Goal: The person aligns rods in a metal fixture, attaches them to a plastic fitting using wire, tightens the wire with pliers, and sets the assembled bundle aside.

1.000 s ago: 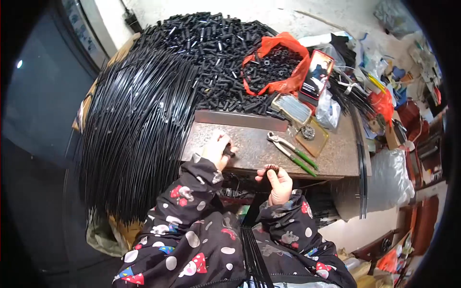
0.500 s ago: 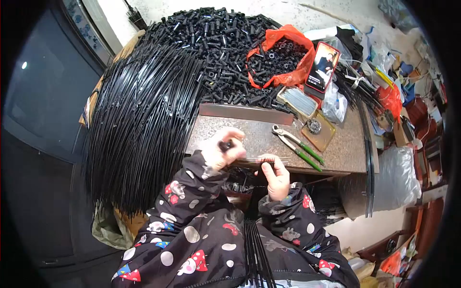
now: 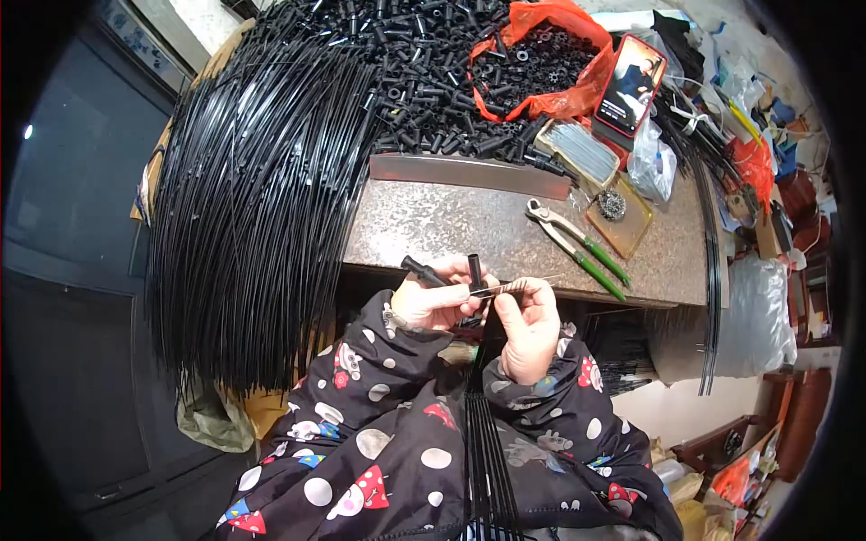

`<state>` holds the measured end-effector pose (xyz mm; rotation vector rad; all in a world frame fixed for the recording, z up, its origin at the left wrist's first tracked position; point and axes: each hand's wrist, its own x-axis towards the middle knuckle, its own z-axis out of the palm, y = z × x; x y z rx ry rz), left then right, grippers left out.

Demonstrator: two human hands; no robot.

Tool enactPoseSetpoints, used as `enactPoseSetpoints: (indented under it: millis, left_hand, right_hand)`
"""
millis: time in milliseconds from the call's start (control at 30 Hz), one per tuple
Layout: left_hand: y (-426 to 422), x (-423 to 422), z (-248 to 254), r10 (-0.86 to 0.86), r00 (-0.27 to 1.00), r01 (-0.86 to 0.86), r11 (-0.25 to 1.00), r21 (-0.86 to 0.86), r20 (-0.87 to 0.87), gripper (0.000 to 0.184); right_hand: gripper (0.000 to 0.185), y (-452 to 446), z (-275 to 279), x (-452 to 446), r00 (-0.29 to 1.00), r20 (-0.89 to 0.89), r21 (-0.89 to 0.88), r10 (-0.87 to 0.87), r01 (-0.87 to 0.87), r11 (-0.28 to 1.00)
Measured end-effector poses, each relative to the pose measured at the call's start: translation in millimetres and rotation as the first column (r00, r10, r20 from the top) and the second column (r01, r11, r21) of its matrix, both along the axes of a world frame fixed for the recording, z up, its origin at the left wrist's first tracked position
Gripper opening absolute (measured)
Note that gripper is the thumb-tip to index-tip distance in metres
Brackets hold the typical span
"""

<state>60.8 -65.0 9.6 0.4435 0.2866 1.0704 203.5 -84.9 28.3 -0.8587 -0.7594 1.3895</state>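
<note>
Just in front of the table edge, my left hand [image 3: 433, 302] is closed around black tubular plastic parts. One black tube [image 3: 421, 270] pokes out to the left and another black tube [image 3: 474, 270] stands up between the hands. My right hand [image 3: 528, 338] pinches a thin metal wire [image 3: 552, 279], with small dark pieces in a row along it under the fingers. Both hands nearly meet at the wire's left part. A bundle of long black rods [image 3: 487, 451] runs from below the hands down over my lap; their upper ends are partly hidden.
Green-handled pincers [image 3: 577, 250] lie on the table [image 3: 433, 212], behind them a metal strip [image 3: 469, 175]. A large heap of black tubes [image 3: 424, 81], a red bag [image 3: 586, 63], a phone [image 3: 629, 86] and a box of thin rods [image 3: 577, 151] stand farther back. Long black rods [image 3: 253, 207] cover the left side.
My left hand has turned and come down to the right, close to my right hand, and its tubes now show clearly. The view has tilted, so the table appears higher.
</note>
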Motion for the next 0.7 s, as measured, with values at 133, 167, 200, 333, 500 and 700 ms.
enactPoseSetpoints:
  millis: [133,167,200,333,500,700]
  left_hand:
    - [3,-4,-3,-0.018,0.999,0.019,1.000,0.016,-0.038,0.028]
    - [3,-4,-3,-0.017,0.999,0.018,1.000,0.026,-0.040,0.028]
    - [3,-5,-4,-0.016,0.999,0.017,0.999,0.036,-0.042,0.029]
    - [8,-7,-5,-0.069,0.997,0.073,0.993,0.097,-0.045,0.030]
    - [1,-3,12,0.076,0.972,-0.064,0.996,0.060,-0.222,0.031]
    - [-12,5,22,0.567,0.641,-0.225,0.783,0.580,-0.517,0.031]
  right_hand:
    - [0.021,1,2,-4,1.000,0.001,0.035,0.005,-0.005,0.999]
    - [0.021,2,1,-4,1.000,-0.005,0.028,0.009,-0.009,1.000]
    - [0.020,2,2,-4,1.000,-0.005,0.024,0.010,-0.009,1.000]
    - [0.020,3,5,-5,1.000,-0.007,0.008,0.025,-0.025,1.000]
    - [0.020,4,3,-5,0.999,-0.013,0.002,0.036,-0.036,0.999]
    - [0.021,3,4,-7,1.000,0.024,0.034,-0.016,0.016,0.999]
